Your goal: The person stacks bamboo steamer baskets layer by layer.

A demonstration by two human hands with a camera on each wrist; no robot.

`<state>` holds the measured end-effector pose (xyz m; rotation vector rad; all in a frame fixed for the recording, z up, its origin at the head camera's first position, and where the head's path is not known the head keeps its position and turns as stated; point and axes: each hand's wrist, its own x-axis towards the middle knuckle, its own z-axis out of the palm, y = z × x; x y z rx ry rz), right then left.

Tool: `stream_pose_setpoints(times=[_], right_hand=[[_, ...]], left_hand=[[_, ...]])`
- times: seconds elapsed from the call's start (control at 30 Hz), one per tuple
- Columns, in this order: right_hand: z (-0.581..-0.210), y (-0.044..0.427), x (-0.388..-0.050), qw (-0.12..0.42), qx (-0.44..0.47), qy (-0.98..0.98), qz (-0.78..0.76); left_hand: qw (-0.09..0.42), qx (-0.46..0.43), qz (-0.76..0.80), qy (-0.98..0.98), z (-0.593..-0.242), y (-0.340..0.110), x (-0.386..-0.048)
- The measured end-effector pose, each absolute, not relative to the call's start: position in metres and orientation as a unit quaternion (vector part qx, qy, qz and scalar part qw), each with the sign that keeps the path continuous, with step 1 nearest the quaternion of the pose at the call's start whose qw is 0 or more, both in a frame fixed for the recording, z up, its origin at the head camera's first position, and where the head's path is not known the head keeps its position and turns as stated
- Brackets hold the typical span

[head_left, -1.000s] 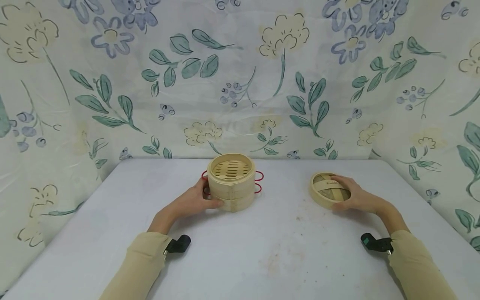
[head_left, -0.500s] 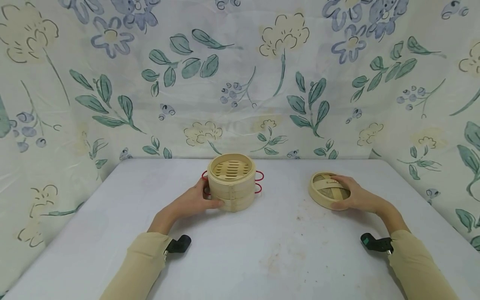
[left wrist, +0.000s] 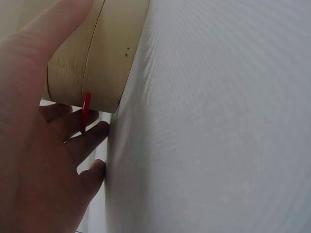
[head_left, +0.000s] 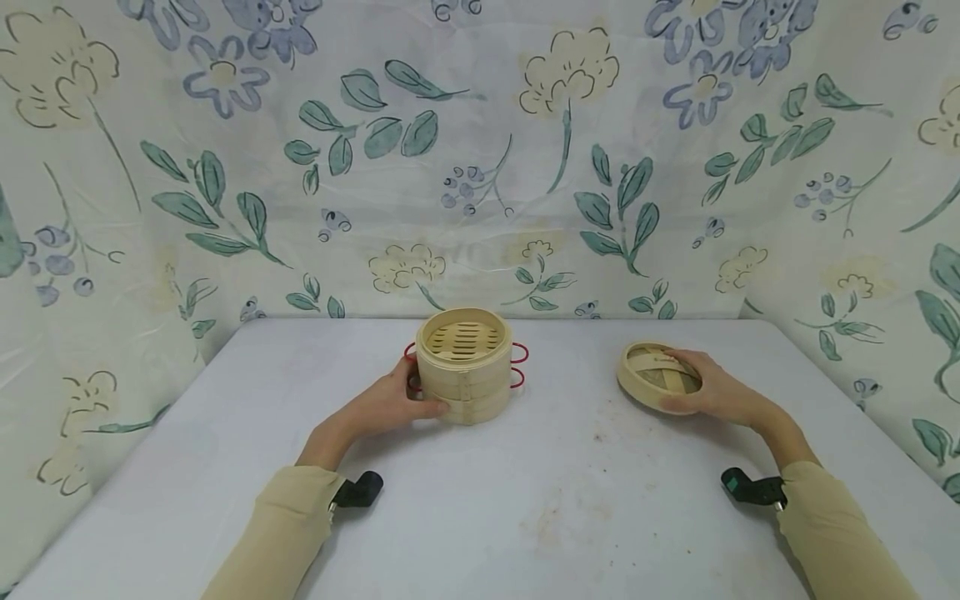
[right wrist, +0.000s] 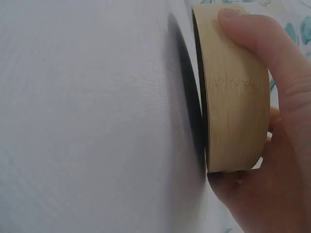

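Note:
A two-tier bamboo steamer [head_left: 463, 375] with red loops stands on the table, its slotted inside showing from above. The left hand [head_left: 382, 404] lies around its left side, thumb along the front; in the left wrist view the steamer wall [left wrist: 107, 53] is beside the thumb and a red loop [left wrist: 86, 112] hangs by the spread fingers. Farther right, the right hand [head_left: 720, 392] grips the round bamboo lid [head_left: 637, 379]. In the right wrist view the lid [right wrist: 235, 97] is tilted, one edge off the table with a shadow below, the thumb of the right hand [right wrist: 277, 97] on its rim.
The white table [head_left: 480, 517] bears small brown stains and specks at its middle and right. A floral cloth [head_left: 480, 167] hangs behind the table and along both sides. A black device [head_left: 360, 489] is strapped at the left wrist, another [head_left: 750, 487] at the right.
The lid has tipped slightly in the right hand, its left part now a little higher. The left hand and the steamer look unmoved.

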<state>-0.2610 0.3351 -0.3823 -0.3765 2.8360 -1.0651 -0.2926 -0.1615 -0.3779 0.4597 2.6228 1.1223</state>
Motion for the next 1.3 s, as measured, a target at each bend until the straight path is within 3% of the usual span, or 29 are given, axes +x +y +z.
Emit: stream_pose_setpoints(times=[1.3], right_hand=[[-0.347, 0.313, -0.255, -0.006, -0.111, 0.957, -0.267]], left_hand=[[0.113, 0.157, 0.385, 0.902, -0.38, -0.163, -0.291]])
